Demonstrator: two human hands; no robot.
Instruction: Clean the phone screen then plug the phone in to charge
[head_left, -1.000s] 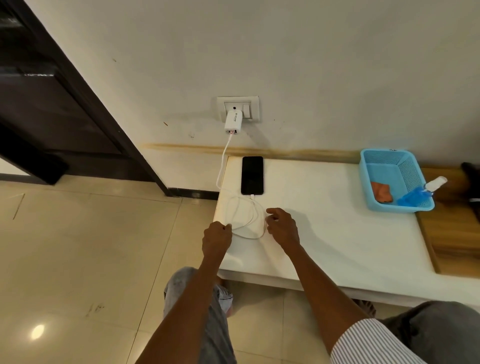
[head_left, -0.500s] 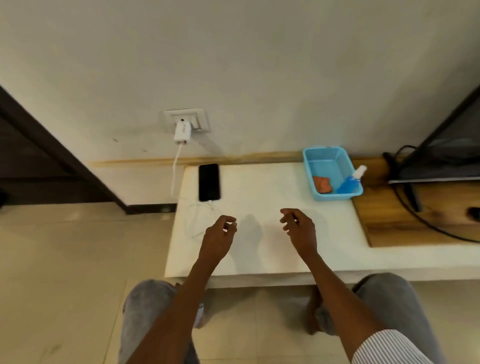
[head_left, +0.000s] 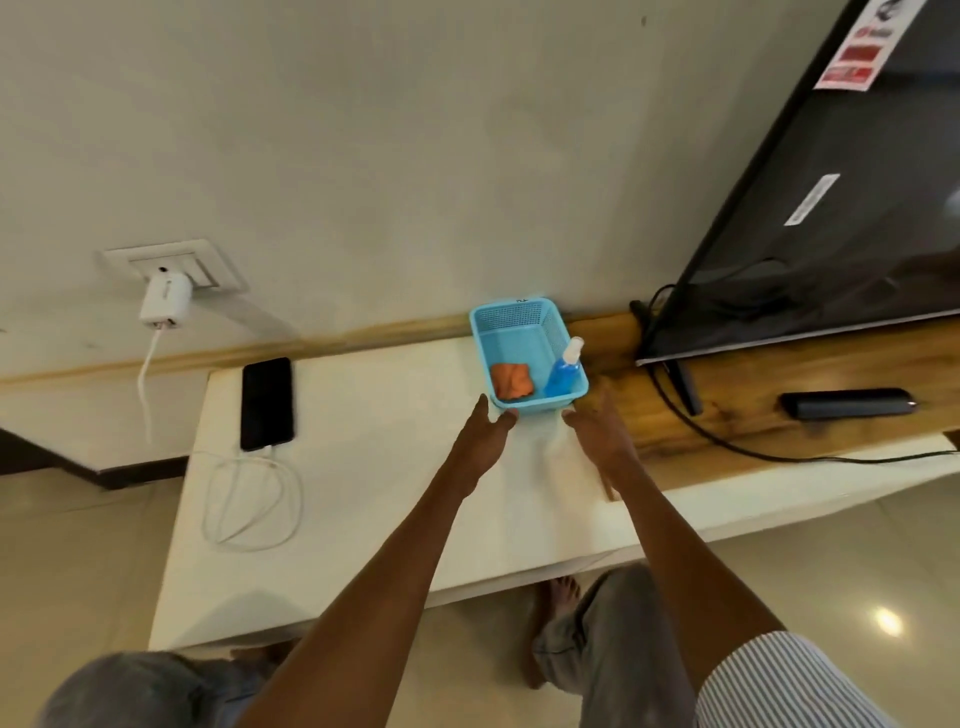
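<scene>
Home living room, by look of it. Large flat-screen television (head_left: 831, 218) stands on low wooden unit (head_left: 769, 395), black cables (head_left: 727, 441) trailing, dark remote (head_left: 847, 404) beside it. White low table (head_left: 395, 519) against plain painted wall (head_left: 415, 130). Wall socket (head_left: 176, 262) with white charger (head_left: 165, 301) plugged in. Glossy beige floor tiles (head_left: 83, 561). Person sits barefoot in loose grey trousers.
</scene>
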